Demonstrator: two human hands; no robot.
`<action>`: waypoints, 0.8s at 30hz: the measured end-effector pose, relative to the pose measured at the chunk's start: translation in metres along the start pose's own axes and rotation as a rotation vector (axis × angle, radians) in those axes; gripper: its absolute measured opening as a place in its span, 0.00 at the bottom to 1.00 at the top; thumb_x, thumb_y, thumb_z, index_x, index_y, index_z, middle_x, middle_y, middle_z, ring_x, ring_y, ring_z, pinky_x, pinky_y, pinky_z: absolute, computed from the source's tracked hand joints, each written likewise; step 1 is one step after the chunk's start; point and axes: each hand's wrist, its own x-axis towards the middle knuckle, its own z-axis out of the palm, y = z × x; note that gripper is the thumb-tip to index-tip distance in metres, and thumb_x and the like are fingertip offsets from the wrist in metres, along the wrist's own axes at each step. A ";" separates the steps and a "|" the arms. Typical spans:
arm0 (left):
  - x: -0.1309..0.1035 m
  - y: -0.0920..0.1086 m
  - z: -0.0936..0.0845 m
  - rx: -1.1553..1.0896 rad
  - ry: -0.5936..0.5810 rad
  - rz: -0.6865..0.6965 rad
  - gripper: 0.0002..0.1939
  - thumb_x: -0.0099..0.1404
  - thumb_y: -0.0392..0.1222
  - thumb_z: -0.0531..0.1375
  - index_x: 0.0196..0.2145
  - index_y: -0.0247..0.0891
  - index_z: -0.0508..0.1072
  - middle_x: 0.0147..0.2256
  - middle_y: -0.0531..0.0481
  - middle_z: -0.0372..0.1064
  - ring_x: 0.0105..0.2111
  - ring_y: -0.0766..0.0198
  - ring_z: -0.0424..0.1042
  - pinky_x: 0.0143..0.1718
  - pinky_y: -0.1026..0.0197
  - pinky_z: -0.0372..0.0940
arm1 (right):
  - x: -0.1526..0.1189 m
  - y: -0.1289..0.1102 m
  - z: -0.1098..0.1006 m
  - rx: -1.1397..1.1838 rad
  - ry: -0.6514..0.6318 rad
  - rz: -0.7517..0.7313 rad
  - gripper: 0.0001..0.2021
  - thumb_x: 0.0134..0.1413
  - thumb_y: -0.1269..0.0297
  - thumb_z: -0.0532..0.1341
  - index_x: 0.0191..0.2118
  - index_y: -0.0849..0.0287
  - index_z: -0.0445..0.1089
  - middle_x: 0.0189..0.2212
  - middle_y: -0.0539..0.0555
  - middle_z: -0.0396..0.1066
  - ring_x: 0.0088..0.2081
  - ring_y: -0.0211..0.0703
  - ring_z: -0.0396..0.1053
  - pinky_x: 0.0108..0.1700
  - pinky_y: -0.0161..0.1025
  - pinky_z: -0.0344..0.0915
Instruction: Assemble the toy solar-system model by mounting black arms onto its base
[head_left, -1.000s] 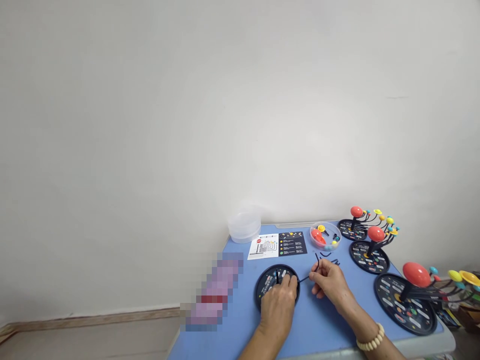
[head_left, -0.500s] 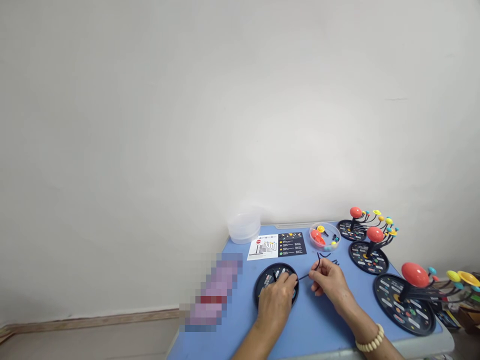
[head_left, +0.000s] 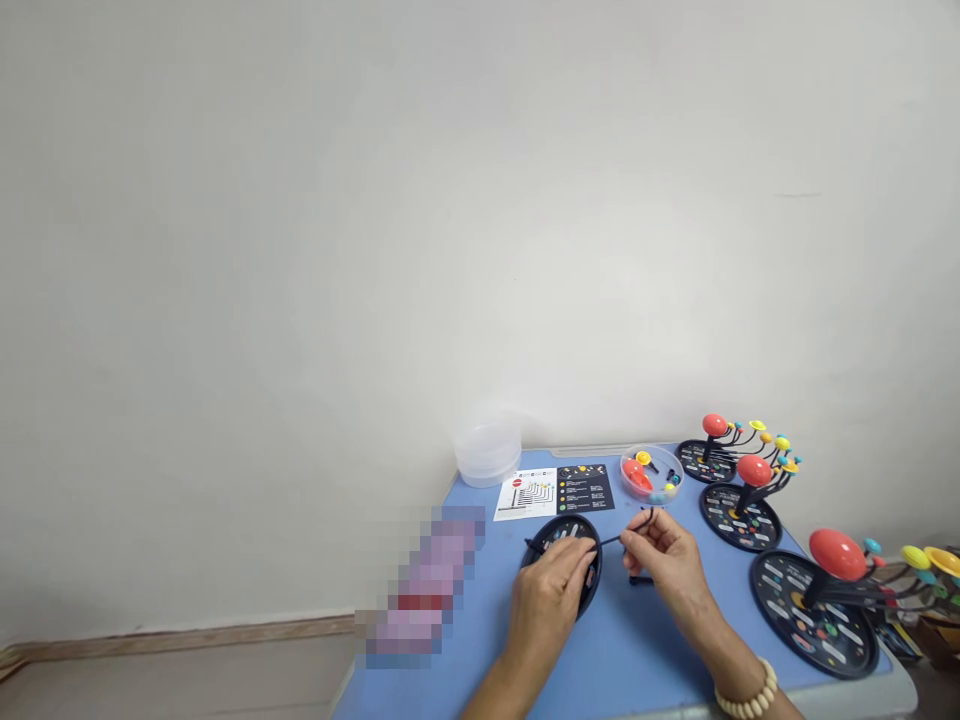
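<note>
Base (head_left: 591,598), round and black, sits tilted over the blue bench (head_left: 600,650) beneath the left hand (head_left: 549,592), whose fingers are closed on its black post (head_left: 534,546); they hide much of the grip. The right hand (head_left: 671,565) pinches a thin black rod (head_left: 611,541) that reaches to the left fingertips. A dark piece (head_left: 641,580) lies just below the right fingers.

From the base, three models (head_left: 814,610) with red balls and branching arms stand from between one and two o'clock round to just past three; the right hand comes between the base and the nearest one. A leaflet (head_left: 585,490) lies at twelve, and a blurred pinkish item (head_left: 427,590) at nine, too pixelated to identify.

Clear dish (head_left: 679,493), between one and two: red shells (head_left: 639,481), a yellow ringed piece (head_left: 643,458), small coloured balls and dark bits. Cloudy tub (head_left: 489,460), at eleven: contents unclear.
</note>
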 end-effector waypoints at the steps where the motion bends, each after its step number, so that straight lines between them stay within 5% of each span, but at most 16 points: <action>1: 0.000 0.000 0.000 -0.010 0.006 -0.002 0.11 0.71 0.38 0.53 0.40 0.40 0.77 0.35 0.50 0.79 0.34 0.64 0.79 0.37 0.67 0.73 | 0.000 0.001 0.000 -0.006 0.000 -0.009 0.22 0.36 0.47 0.72 0.27 0.58 0.66 0.15 0.44 0.66 0.17 0.34 0.65 0.21 0.32 0.64; 24: 0.003 0.005 -0.002 -0.026 0.015 -0.009 0.13 0.71 0.38 0.52 0.40 0.39 0.77 0.34 0.49 0.79 0.33 0.64 0.79 0.35 0.66 0.74 | -0.006 0.004 -0.001 -0.141 -0.006 -0.092 0.19 0.43 0.46 0.68 0.28 0.57 0.67 0.18 0.47 0.66 0.21 0.38 0.66 0.25 0.35 0.63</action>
